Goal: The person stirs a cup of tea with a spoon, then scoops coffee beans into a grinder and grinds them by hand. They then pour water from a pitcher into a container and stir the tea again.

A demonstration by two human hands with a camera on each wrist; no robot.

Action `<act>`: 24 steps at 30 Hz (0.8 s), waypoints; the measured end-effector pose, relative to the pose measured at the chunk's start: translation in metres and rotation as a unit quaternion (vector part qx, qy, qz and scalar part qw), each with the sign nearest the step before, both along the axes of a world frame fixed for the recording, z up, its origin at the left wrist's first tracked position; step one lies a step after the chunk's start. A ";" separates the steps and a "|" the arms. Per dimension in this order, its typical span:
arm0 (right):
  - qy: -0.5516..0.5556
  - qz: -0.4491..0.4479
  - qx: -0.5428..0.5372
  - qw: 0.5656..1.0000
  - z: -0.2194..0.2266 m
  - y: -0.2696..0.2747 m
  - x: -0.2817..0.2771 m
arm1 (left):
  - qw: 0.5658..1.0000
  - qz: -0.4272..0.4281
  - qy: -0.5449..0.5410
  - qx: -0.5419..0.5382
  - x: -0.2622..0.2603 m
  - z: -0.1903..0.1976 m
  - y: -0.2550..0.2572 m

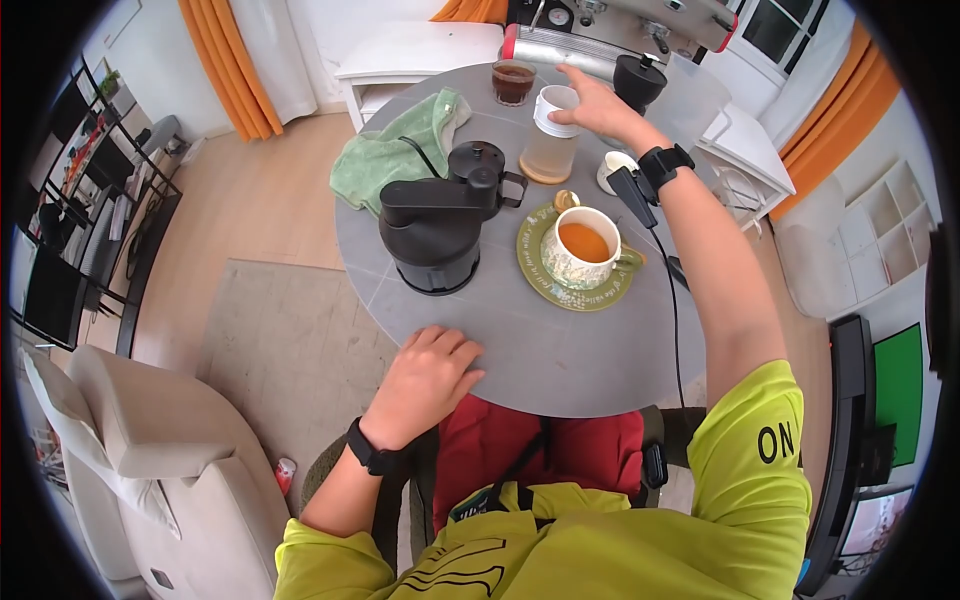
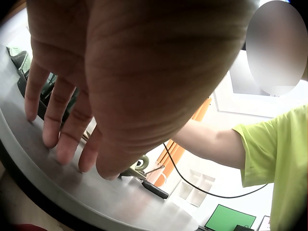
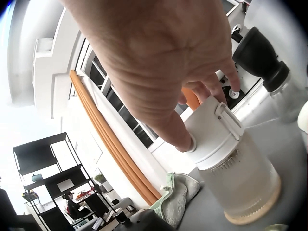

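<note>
Stretched over the back of the round table, my right hand [image 1: 597,105] is at a clear container with a white lid [image 1: 556,112]. Its thumb touches the lid's side, while the other fingers extend loosely beyond the lid, as the right wrist view shows. The container [image 3: 240,180] stands upright on a tan base. My left hand [image 1: 425,378] rests at the table's near edge with relaxed fingers and nothing in it. Between the hands, a patterned cup [image 1: 578,270] of orange-brown drink stands on a green saucer [image 1: 535,278]. A black kettle-like appliance [image 1: 430,240] is to its left.
A glass of dark drink [image 1: 513,85], a black-topped grinder [image 1: 640,80] and a small white cup [image 1: 613,172] stand near the container. A green towel [image 1: 400,145] lies at the left table edge. A cable [image 1: 672,320] hangs from my right wrist.
</note>
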State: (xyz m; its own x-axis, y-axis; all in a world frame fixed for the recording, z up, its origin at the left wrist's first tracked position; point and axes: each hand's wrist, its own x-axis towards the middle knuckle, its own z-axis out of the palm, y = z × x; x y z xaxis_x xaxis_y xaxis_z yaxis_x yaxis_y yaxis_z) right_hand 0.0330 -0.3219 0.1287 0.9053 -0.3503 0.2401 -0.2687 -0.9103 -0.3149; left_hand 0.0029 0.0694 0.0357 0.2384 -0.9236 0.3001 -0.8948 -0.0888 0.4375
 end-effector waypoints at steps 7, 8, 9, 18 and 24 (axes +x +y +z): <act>-0.050 0.012 0.016 0.999 -0.002 -0.013 -0.013 | 1.000 0.001 0.002 -0.001 0.000 0.000 0.000; -0.088 -0.025 0.031 0.995 0.001 -0.018 -0.019 | 1.000 0.002 0.004 -0.001 0.000 0.000 0.000; -0.126 -0.063 0.047 0.989 0.003 -0.022 -0.026 | 1.000 0.001 0.002 0.000 0.000 0.000 0.000; 0.031 -0.154 0.040 0.987 -0.041 -0.052 -0.094 | 1.000 -0.002 -0.005 -0.007 -0.003 -0.001 -0.002; 0.193 -0.238 -0.027 0.952 -0.045 -0.021 -0.106 | 1.000 0.001 -0.004 0.000 -0.004 0.000 -0.002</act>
